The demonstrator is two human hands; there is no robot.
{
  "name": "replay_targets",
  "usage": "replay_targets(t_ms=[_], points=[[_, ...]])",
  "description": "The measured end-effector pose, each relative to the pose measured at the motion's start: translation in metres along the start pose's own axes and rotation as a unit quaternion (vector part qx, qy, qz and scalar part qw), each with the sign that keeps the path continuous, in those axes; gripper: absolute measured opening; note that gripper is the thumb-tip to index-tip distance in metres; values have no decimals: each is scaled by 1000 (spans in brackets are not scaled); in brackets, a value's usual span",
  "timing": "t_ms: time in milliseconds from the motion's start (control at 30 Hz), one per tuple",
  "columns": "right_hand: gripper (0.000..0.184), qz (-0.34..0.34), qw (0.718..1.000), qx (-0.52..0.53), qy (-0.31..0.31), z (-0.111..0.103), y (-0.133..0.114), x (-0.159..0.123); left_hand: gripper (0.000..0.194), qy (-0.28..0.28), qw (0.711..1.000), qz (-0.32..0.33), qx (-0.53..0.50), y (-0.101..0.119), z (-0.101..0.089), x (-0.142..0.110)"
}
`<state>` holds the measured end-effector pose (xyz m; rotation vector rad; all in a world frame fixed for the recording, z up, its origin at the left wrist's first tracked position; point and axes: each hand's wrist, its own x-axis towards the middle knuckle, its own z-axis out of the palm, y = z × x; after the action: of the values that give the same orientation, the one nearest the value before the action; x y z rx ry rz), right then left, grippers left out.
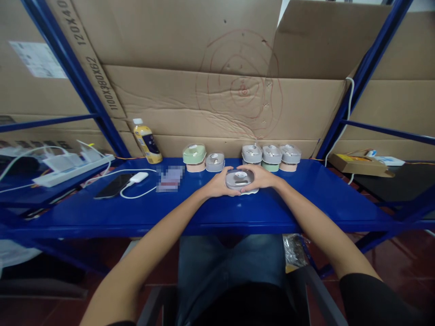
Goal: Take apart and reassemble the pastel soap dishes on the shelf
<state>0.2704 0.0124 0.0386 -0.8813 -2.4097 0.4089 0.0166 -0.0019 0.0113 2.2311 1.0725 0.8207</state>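
Note:
Between my two hands is a small grey box with a clear lid point(239, 179), near the middle of the blue shelf. My left hand point(218, 183) wraps round its left side and my right hand point(260, 178) its right side. A white edge shows beneath the box; what it belongs to is partly hidden. Just behind stand similar lidded boxes: a green one point(194, 154) on a pink one, a single grey one point(215, 162), and to the right several grey-topped stacks point(271, 155), with green and pink boxes at the bottom of two of them.
On the blue shelf point(136, 217) to the left lie a black phone point(113, 186), a white charger with a cable point(138, 177) and a blurred-out flat item point(171, 178). A yellow bottle point(147, 141) stands by the cardboard back wall point(163, 99). A power strip point(73, 170) lies farther left, an open carton point(360, 164) far right.

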Motion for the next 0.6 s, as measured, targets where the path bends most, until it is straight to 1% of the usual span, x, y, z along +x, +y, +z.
replay_targets(t_ms=[167, 333, 467, 600], points=[[93, 4, 1000, 2, -4, -2, -4, 0, 126, 1, 1000, 14, -7, -3, 0, 0], [90, 26, 999, 16, -24, -6, -9, 0, 129, -1, 1000, 10, -2, -4, -1, 1], [92, 26, 999, 18, -32, -3, -8, -2, 129, -19, 1000, 11, 21, -2, 0, 0], [98, 25, 998, 25, -46, 3, -2, -4, 129, -28, 998, 23, 50, 0, -4, -3]])
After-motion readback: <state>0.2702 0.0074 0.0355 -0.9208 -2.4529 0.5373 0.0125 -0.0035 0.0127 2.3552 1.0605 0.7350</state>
